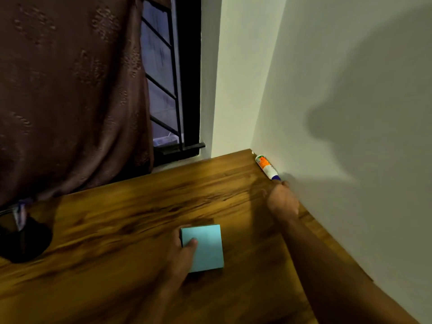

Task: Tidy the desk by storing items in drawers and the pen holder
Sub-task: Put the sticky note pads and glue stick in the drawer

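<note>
A light blue pad of sticky notes point(205, 246) is held over the wooden desk point(131, 206), near its middle. My left hand point(182, 253) grips the pad's left edge, thumb on top. A glue stick point(266, 166) with an orange and white label and a blue cap lies along the wall at the desk's far right corner. My right hand point(281, 202) is stretched toward it, fingertips at its blue cap; whether they touch it is unclear from the blur.
A black round pen holder point(21, 239) stands at the desk's left edge with a pen in it. A brown curtain point(70, 90) hangs behind the desk, beside a barred window point(163, 78). A white wall point(350, 136) borders the desk's right side.
</note>
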